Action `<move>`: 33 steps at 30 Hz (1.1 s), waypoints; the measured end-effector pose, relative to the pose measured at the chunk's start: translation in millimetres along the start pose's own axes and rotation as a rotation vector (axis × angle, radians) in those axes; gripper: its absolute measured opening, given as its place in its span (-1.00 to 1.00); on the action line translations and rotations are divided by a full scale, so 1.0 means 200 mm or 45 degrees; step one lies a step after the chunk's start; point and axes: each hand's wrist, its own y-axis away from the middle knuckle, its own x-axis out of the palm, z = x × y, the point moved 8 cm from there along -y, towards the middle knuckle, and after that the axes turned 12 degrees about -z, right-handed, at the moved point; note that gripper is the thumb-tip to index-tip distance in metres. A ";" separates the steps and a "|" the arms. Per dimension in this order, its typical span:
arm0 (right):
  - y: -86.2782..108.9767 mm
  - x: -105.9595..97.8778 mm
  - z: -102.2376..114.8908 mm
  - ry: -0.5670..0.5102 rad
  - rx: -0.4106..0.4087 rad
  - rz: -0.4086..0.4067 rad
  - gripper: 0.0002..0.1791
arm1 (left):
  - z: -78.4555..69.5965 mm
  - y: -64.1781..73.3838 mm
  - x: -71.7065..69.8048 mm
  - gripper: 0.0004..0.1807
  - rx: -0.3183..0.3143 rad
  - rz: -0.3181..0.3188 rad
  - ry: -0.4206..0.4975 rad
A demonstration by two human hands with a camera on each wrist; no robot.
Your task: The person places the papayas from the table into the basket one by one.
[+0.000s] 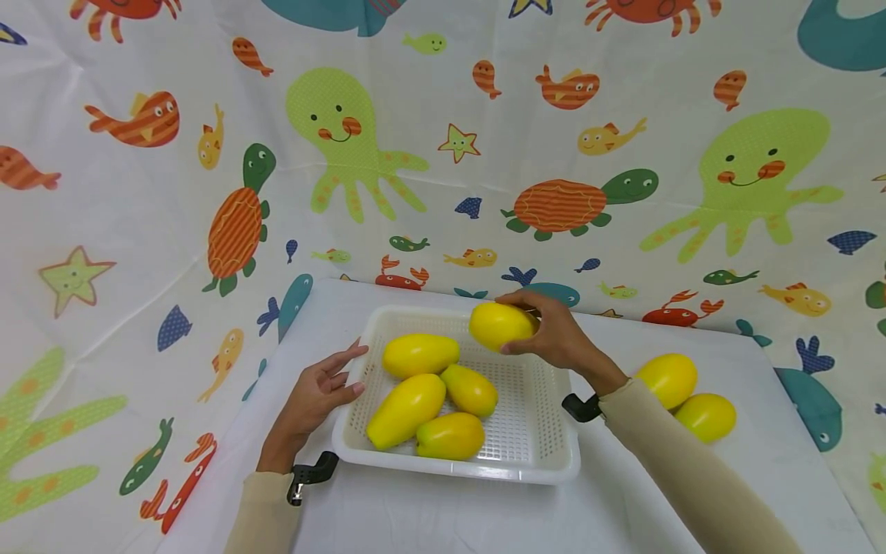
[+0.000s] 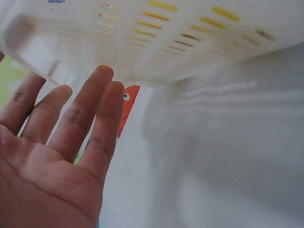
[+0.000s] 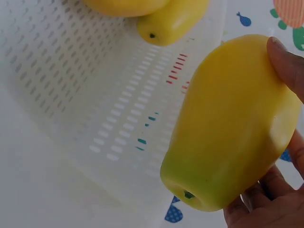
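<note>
My right hand (image 1: 557, 335) grips a yellow papaya (image 1: 500, 326) above the back right part of a white perforated plastic basket (image 1: 484, 467). In the right wrist view the held papaya (image 3: 228, 123) has a greenish stem end, with the thumb on one side and fingers on the other. Several yellow papayas (image 1: 407, 412) lie in the left and middle of the basket. At the basket's left wall is my left hand (image 1: 311, 400), its fingers extended near the rim. The left wrist view shows those fingers (image 2: 78, 116) loosely spread beside the slotted wall, holding nothing.
Two more yellow papayas, one behind (image 1: 667, 379) and one in front (image 1: 706, 417), lie on the white table (image 1: 429, 515) right of the basket, beside my right forearm. A sheet printed with sea animals (image 1: 443, 92) hangs behind and at the left.
</note>
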 end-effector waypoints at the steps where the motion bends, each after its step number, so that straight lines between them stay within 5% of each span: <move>1: 0.00 0.01 0.00 -0.003 -0.001 0.010 -0.17 | 0.00 0.00 0.00 -0.30 0.002 -0.002 -0.004; 17: 0.00 0.15 -0.05 0.137 0.106 0.159 -0.18 | 0.00 0.00 0.00 -0.31 0.011 -0.009 -0.015; 33: 0.03 0.22 -0.10 0.283 0.219 0.179 -0.22 | 0.00 0.00 0.00 -0.32 0.036 0.000 0.017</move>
